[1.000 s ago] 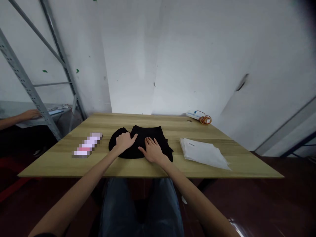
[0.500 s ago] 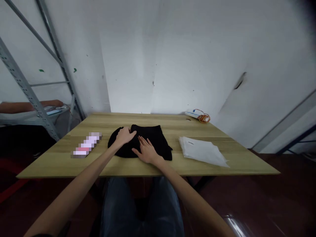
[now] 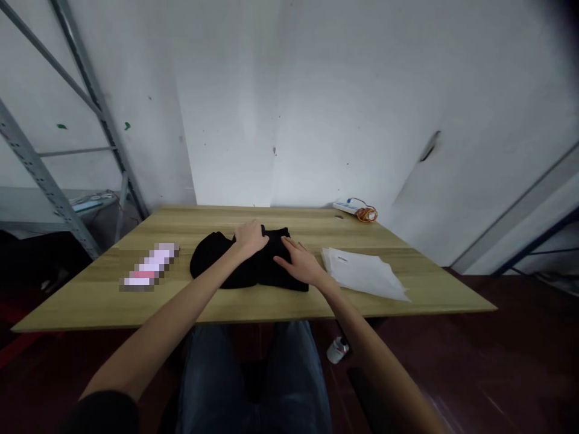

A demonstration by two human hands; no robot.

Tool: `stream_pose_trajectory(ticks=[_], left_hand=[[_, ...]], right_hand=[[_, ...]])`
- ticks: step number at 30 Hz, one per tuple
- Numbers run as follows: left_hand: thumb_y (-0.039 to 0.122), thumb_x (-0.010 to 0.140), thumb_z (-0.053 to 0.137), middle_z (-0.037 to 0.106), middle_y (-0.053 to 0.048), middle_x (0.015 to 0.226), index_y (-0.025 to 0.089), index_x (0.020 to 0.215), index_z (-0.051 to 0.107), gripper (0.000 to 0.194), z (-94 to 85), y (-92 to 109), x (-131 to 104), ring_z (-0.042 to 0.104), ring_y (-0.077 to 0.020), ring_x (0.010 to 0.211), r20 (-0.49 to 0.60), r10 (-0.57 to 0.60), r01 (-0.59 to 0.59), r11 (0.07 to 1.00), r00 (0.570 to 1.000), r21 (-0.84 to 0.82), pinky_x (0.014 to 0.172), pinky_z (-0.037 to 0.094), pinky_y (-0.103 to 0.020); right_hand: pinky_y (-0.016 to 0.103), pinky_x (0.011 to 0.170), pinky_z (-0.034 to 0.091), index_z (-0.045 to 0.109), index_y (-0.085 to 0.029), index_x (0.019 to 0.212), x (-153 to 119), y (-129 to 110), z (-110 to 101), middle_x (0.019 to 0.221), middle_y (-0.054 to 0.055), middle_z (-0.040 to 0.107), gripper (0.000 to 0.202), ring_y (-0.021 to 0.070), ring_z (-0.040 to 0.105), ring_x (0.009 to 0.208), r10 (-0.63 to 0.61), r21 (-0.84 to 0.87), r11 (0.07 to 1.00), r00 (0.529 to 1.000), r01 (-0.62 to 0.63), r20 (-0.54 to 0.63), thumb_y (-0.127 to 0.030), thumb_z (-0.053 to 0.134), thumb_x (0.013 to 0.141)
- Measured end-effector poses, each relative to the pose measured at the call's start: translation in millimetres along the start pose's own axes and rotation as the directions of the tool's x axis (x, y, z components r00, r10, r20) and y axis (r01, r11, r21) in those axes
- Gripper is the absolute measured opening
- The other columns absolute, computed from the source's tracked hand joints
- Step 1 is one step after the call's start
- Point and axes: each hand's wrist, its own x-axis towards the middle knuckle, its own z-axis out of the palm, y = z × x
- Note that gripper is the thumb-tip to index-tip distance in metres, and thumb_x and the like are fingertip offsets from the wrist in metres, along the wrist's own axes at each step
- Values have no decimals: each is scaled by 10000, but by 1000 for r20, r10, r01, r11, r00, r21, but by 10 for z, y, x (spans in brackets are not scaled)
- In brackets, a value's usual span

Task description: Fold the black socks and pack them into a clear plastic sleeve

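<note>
A black cloth item point(image 3: 212, 256) lies on the wooden table point(image 3: 217, 308) in front of me, rounded at its left end and squarer at its right. My left hand point(image 3: 251, 236) is closed on the cloth near its far middle edge, with a bit of black fabric standing up beside the fingers. My right hand point(image 3: 299, 259) rests on the right part of the cloth, its fingers spread and pointing up and to the left.
Flat white bags point(image 3: 366, 274) lie right of the cloth, and a pixelated phone-like object point(image 3: 151, 265) lies left. A power strip point(image 3: 346, 208) with coiled orange cable point(image 3: 366, 214) sits at the back right. A metal shelf frame point(image 3: 49, 187) stands left; a white bottle point(image 3: 337, 350) is below the table.
Both my hands have moved right over the black cloth, whose right part now looks more bunched. The co-worker's arm at the left shelf has gone out of view.
</note>
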Motion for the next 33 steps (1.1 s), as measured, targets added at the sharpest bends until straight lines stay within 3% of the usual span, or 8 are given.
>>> stream_pose_trajectory(ticks=[3,6,12,15,19,24,28,33], left_hand=[[335,876,723,764,-210,1089,150,1240,661,412,182,319,-118,723,-383,1130,7,62,-63,990,998,126,904,526,-415],[418,989,616,747,-230,1139,138,1373,560,478,280,433,-326,733,-368,1106,25,143,-144,986,989,78,892,522,-416],[589,897,755,677,-149,1234,214,1245,572,544,287,-41,-743,648,-347,1193,-49,292,-284,950,955,133,871,527,-380],[465,896,800,658,-92,1202,237,1181,587,422,303,-276,-835,637,-302,1171,-85,293,-282,951,952,126,832,527,-346],[309,942,758,654,-22,1109,251,1046,625,179,366,-399,-827,679,-188,894,-91,284,-284,959,954,13,713,496,-288],[197,979,683,674,-7,1079,252,1014,659,70,453,-484,-808,685,-163,843,-122,427,-424,904,896,47,651,462,-264],[188,1003,631,684,-21,1089,241,1047,670,79,500,-590,-851,691,-162,849,-154,464,-459,886,873,66,658,485,-256],[218,1024,595,688,-30,1168,235,1126,680,134,522,-682,-912,686,-137,797,-215,504,-516,857,836,5,704,539,-264]], right_hand=[[432,1166,465,480,-123,1591,-26,140,-17,1554,198,583,613,293,569,1434,132,28,991,990,-130,-45,-392,557,1045],[371,1038,537,627,-139,1456,-43,232,14,1330,157,744,456,267,713,1221,227,65,972,973,-225,-37,-272,559,1026],[313,856,562,755,-187,1272,9,278,62,1018,75,833,332,243,785,964,371,219,904,928,-368,31,-319,541,1055],[298,799,550,761,-193,1239,62,243,80,1004,73,830,311,237,782,921,390,250,888,920,-386,38,-375,606,1040],[288,793,531,729,-189,1236,77,166,110,1001,68,828,266,217,778,900,374,253,897,927,-362,-1,-309,692,1002],[293,775,509,698,-234,1172,-31,-20,130,975,24,821,167,222,770,928,352,154,927,935,-342,-46,-250,686,1006],[320,790,523,607,-249,1388,-341,-82,-18,1137,58,787,365,235,747,973,270,8,962,944,-273,-192,-227,627,1024],[424,939,521,610,-216,1429,-1039,205,-300,1329,137,707,417,342,633,1240,201,-268,912,908,-310,-367,-285,617,1017]])
